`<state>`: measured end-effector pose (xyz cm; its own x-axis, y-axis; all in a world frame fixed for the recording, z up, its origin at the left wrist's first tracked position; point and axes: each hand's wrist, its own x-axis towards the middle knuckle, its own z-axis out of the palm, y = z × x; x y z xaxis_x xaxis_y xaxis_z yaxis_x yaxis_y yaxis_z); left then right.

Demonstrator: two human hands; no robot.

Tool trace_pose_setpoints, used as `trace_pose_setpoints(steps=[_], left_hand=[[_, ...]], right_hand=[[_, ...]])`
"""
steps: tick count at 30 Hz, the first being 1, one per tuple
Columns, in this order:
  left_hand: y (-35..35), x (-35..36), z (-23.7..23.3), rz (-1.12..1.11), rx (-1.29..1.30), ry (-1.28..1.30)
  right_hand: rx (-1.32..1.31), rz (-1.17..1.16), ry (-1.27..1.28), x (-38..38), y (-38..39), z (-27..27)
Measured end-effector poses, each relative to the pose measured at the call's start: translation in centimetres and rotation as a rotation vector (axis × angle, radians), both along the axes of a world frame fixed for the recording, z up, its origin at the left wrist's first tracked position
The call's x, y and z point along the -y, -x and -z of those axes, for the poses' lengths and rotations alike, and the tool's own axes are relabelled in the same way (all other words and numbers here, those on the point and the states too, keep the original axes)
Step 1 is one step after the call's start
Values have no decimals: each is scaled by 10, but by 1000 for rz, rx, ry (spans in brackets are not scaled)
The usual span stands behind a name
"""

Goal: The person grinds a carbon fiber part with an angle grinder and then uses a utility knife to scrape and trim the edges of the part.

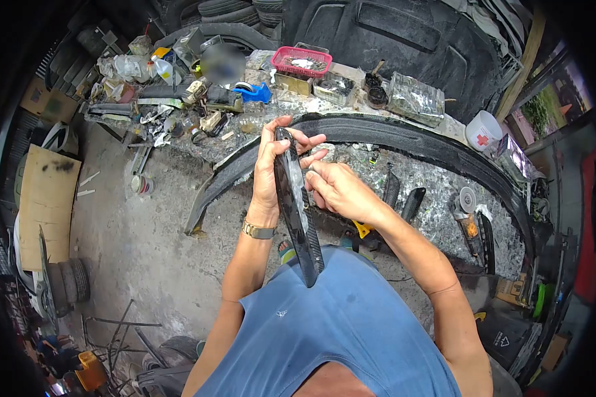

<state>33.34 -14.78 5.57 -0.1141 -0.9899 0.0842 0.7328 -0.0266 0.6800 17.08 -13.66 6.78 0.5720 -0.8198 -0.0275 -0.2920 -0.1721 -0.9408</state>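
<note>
A long, narrow black carbon-fibre part (300, 221), glossy with pale dusty patches, stands lengthwise in front of my chest. My left hand (267, 169) is closed around its upper end, thumb on the near face and fingers behind. At the part's right edge, my right hand (341, 188) has its fingers bent and pinched together. Whether those fingers grip the edge or some small item is hidden. The part's lower end reaches my blue shirt. Behind both hands, a long curved black trim piece (377, 132) arches over the dusty workbench (437, 192).
An angle grinder (469, 221) lies at the bench's right, near smaller carbon pieces (412, 204). Farther back are a pink basket (302, 61), a blue tape dispenser (255, 92) and a white bucket (484, 131). Tyres (73, 279) and metal frames (119, 324) stand on the left floor.
</note>
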Motion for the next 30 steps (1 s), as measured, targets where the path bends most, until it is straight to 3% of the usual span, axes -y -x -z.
trace_pose_setpoints(steps=[2, 4, 6, 8, 14, 17, 22, 30], left_hand=[[-1, 0, 3, -4, -3, 0], [0, -2, 0, -5, 4, 1], [0, -2, 0, -9, 9, 3], [0, 1, 6, -5, 3, -16], [-7, 9, 9, 129, -122, 24], [-10, 11, 6, 135, -175, 65], [-10, 12, 13, 293, -413, 45], [10, -48, 30, 230, -188, -46]], right_hand=[[14, -3, -65, 3, 1, 2], [192, -72, -503, 9, 5, 5], [140, -84, -492, 7, 4, 6], [-112, 59, 257, -2, -3, 7], [-136, 53, 289, -10, 13, -2], [157, 98, -119, -21, 26, -23], [135, 73, -129, -30, 29, -9], [273, 104, -270, -47, 25, 15]])
